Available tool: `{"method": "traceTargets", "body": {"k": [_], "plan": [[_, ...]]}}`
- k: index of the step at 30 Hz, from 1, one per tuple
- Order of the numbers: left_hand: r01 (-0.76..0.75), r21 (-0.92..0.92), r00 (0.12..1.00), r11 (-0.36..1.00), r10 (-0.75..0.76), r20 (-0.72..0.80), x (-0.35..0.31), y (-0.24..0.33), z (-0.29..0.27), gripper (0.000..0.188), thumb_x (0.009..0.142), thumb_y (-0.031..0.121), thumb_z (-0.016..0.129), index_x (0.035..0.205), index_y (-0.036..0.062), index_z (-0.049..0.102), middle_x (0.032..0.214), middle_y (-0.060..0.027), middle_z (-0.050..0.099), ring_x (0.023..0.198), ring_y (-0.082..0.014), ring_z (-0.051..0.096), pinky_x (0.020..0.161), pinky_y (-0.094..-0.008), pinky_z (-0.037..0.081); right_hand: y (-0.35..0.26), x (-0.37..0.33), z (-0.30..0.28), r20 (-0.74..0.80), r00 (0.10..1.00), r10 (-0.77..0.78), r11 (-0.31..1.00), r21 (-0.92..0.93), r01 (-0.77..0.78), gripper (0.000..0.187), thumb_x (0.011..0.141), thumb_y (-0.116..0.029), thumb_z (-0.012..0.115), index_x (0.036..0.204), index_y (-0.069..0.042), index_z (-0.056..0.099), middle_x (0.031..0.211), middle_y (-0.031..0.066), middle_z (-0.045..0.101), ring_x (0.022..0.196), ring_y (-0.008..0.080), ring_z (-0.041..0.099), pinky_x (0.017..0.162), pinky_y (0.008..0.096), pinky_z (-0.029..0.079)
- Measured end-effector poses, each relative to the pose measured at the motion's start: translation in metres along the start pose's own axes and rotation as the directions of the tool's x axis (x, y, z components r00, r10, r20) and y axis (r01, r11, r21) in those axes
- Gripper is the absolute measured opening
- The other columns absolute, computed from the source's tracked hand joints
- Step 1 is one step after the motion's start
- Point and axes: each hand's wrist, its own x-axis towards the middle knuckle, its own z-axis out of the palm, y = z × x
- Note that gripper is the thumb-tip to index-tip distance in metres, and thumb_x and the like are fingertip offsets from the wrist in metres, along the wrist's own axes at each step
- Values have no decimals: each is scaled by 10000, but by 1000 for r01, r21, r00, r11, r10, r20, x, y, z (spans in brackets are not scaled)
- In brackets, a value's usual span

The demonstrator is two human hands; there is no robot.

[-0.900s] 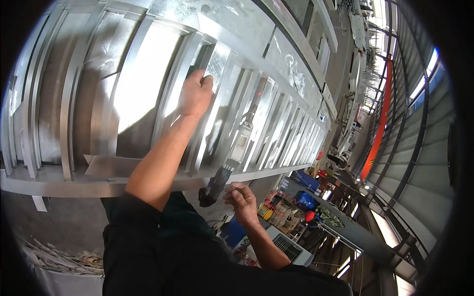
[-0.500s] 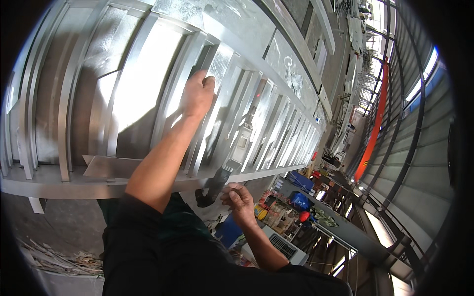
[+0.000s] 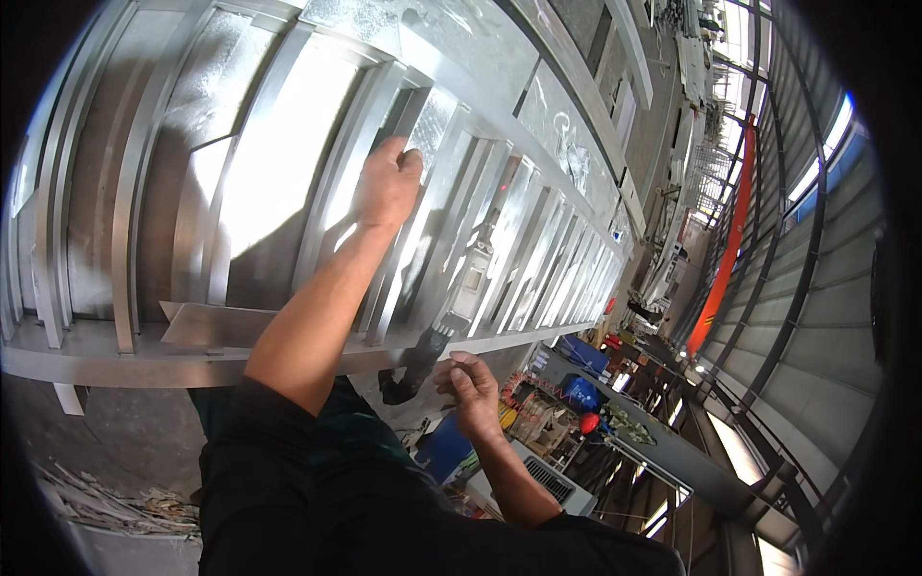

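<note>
One left hand (image 3: pixel 392 187) is curling fistlike over a ribbed, shiny metal frame (image 3: pixel 173 372); fingers are hiding, so I cannot tell its grip. At five o'clock, one right hand (image 3: pixel 471 392) is hovering half-open, visibly empty. At its twelve, one silver-and-black tool (image 3: pixel 468 283) is lying across the frame.

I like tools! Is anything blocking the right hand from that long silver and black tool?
Nothing visible stands between the right hand and the tool; its black end is near the fingertips. Whether they touch is unclear.
</note>
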Motion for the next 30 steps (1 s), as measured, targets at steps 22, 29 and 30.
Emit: {"method": "traceTargets", "body": {"k": [22, 29, 30], "plan": [[45, -36, 999, 998, -44, 21, -1, 4, -2, 276, 907, 205, 585, 1052, -22, 644, 883, -214, 677, 800, -347, 664, 735, -425, 509, -2, 3, 2, 32, 999, 4, 1000, 3, -4, 316, 987, -185, 620, 1257, -34, 555, 1087, 100, 665, 926, 200, 656, 788, 333, 533], [34, -38, 999, 999, -32, 42, -1, 4, -3, 274, 915, 207, 574, 1060, -16, 641, 885, -229, 665, 800, -381, 646, 740, -431, 505, -3, 12, 2, -73, 975, -210, 913, -372, 169, 309, 986, -129, 606, 1271, -18, 556, 1177, 109, 655, 1045, 209, 646, 914, 341, 514], [27, -33, 999, 999, -26, 30, -1, 3, -3, 270, 916, 205, 573, 1059, -13, 641, 887, -231, 665, 806, -383, 647, 741, -434, 503, -5, 15, 1, -53, 961, -273, 871, -437, 223, 323, 979, -133, 615, 1272, -11, 556, 1187, 114, 652, 1070, 214, 638, 932, 347, 506]]}}
